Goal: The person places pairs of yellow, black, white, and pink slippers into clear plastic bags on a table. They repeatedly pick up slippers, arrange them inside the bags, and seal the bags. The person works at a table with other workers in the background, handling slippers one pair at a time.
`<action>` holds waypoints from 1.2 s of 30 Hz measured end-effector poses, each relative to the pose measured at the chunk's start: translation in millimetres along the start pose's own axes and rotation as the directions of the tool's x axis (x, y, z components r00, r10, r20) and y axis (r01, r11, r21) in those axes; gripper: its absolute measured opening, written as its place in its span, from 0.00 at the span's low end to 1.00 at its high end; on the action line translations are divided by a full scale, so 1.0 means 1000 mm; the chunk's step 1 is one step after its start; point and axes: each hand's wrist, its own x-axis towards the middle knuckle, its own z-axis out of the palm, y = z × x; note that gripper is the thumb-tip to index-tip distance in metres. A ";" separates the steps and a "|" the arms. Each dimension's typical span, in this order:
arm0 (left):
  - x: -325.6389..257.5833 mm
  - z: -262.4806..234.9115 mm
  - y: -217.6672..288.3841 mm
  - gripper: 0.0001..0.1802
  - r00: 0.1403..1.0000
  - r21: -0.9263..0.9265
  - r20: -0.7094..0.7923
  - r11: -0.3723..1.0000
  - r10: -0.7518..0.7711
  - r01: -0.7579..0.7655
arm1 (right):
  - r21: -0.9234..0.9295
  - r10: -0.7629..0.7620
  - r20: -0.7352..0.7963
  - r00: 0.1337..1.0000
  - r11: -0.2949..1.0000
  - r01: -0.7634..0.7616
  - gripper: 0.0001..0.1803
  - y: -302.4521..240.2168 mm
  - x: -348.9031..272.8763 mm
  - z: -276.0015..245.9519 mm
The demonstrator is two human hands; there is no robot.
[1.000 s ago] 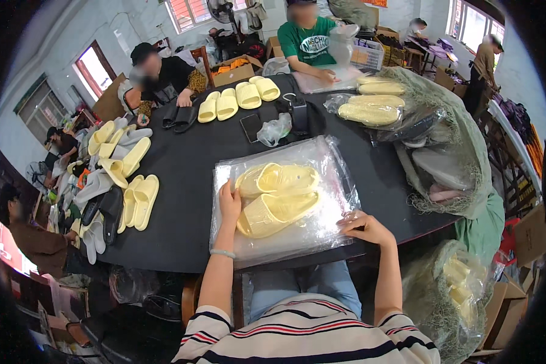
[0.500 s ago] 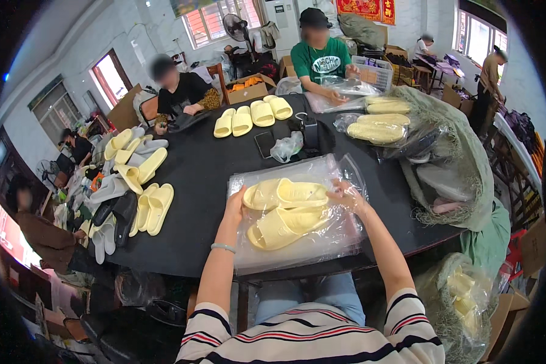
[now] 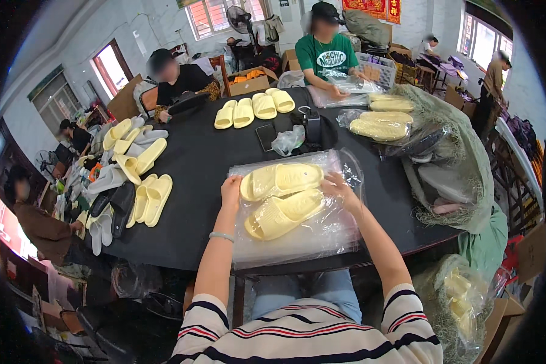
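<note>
Left hand [image 3: 230, 189] rests open-fingered on the clear plastic bag [image 3: 297, 233] beside the upper slipper [image 3: 281, 179]; right hand [image 3: 340, 185] pinches the bag's far edge; both yellow slippers lie side by side on the black table [image 3: 206, 151], long axes running left-right, the lower slipper [image 3: 283, 213] tilted.

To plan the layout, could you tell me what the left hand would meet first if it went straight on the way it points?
Probably the upper yellow slipper inside the clear bag: the left hand rests beside its heel.
</note>
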 end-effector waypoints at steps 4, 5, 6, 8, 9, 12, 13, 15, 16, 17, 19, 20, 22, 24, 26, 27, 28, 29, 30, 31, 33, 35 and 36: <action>0.006 -0.003 -0.020 0.11 0.999 -0.086 -0.019 0.996 0.034 -0.035 | -0.172 -0.034 0.093 0.995 0.984 0.050 0.48 0.003 -0.002 -0.001; 0.007 -0.003 -0.024 0.12 0.999 -0.095 -0.030 0.995 0.022 -0.024 | -0.240 -0.032 0.104 0.994 0.969 0.056 0.50 0.005 0.000 -0.004; 0.004 -0.005 -0.026 0.12 0.999 -0.099 -0.051 0.995 0.005 -0.010 | -0.249 -0.053 0.089 0.995 0.966 0.074 0.49 -0.001 -0.003 0.006; -0.004 -0.001 -0.023 0.12 0.996 -0.062 -0.090 0.998 -0.009 0.004 | -0.287 -0.007 0.016 1.000 0.958 0.011 0.47 -0.009 -0.007 0.020; -0.007 0.005 -0.023 0.12 0.994 -0.019 -0.105 1.000 -0.005 0.003 | -0.309 0.056 -0.044 0.997 0.949 -0.067 0.47 -0.008 -0.002 0.020; -0.011 0.013 -0.025 0.12 0.987 0.084 -0.146 0.995 0.069 -0.057 | -0.476 0.170 -0.123 0.978 0.854 -0.208 0.45 0.000 0.011 0.018; -0.010 0.013 -0.029 0.12 0.981 0.115 -0.160 0.990 0.105 -0.087 | -0.546 0.195 -0.130 0.972 0.805 -0.234 0.45 0.002 0.015 0.021; -0.008 0.007 -0.037 0.12 0.959 0.211 -0.220 0.968 0.180 -0.133 | -0.646 0.218 -0.139 0.966 0.719 -0.255 0.45 -0.011 0.014 0.032; -0.007 0.007 -0.041 0.12 0.946 0.259 -0.242 0.954 0.218 -0.154 | -0.692 0.227 -0.149 0.962 0.671 -0.266 0.44 -0.021 0.010 0.041; -0.006 0.007 -0.045 0.10 0.927 0.263 -0.269 0.946 0.261 -0.191 | -0.718 0.196 -0.176 0.965 0.645 -0.262 0.44 -0.020 0.010 0.045; -0.004 0.009 -0.050 0.07 0.884 0.274 -0.312 0.924 0.349 -0.268 | -0.763 0.127 -0.232 0.964 0.591 -0.261 0.42 -0.019 0.007 0.051; -0.004 0.007 -0.052 0.07 0.878 0.295 -0.311 0.915 0.363 -0.274 | -0.740 0.116 -0.227 0.967 0.625 -0.249 0.42 -0.017 0.005 0.054; -0.004 0.007 -0.052 0.07 0.869 0.332 -0.305 0.899 0.390 -0.287 | -0.691 0.092 -0.224 0.970 0.687 -0.225 0.41 -0.013 0.001 0.057; -0.006 0.007 -0.049 0.09 0.882 0.382 -0.273 0.884 0.385 -0.268 | -0.623 0.064 -0.201 0.977 0.761 -0.178 0.38 -0.005 0.001 0.053; -0.009 0.008 -0.045 0.10 0.879 0.412 -0.266 0.871 0.395 -0.267 | -0.545 0.064 -0.214 0.975 0.820 -0.173 0.34 -0.002 -0.003 0.047; -0.012 0.005 -0.044 0.10 0.864 0.419 -0.290 0.867 0.411 -0.272 | -0.506 0.080 -0.220 0.972 0.843 -0.184 0.31 -0.022 -0.008 0.054; -0.012 0.009 -0.043 0.10 0.854 0.416 -0.297 0.863 0.427 -0.286 | -0.467 0.090 -0.245 0.965 0.861 -0.199 0.29 -0.037 -0.014 0.054; -0.013 0.011 -0.041 0.10 0.850 0.375 -0.308 0.875 0.428 -0.305 | -0.263 0.142 -0.195 0.970 0.946 -0.192 0.24 -0.017 -0.016 0.029; -0.014 0.013 -0.042 0.10 0.847 0.333 -0.317 0.887 0.426 -0.321 | -0.253 0.077 -0.257 0.963 0.957 -0.144 0.22 -0.023 -0.024 0.020; -0.016 0.015 -0.043 0.10 0.846 0.289 -0.328 0.897 0.421 -0.334 | -0.247 0.013 -0.318 0.948 0.964 -0.096 0.20 -0.032 -0.033 0.013; -0.019 0.018 -0.039 0.09 0.887 0.147 -0.322 0.943 0.331 -0.299 | -0.260 -0.051 -0.399 0.916 0.964 -0.060 0.16 -0.037 -0.053 -0.022; -0.015 0.012 -0.045 0.08 0.888 0.191 -0.317 0.939 0.334 -0.285 | -0.315 -0.027 -0.482 0.876 0.938 -0.145 0.13 -0.052 -0.076 -0.050; -0.009 0.004 -0.054 0.08 0.867 0.303 -0.313 0.906 0.387 -0.296 | -0.325 -0.058 -0.515 0.856 0.936 -0.132 0.13 -0.061 -0.088 -0.062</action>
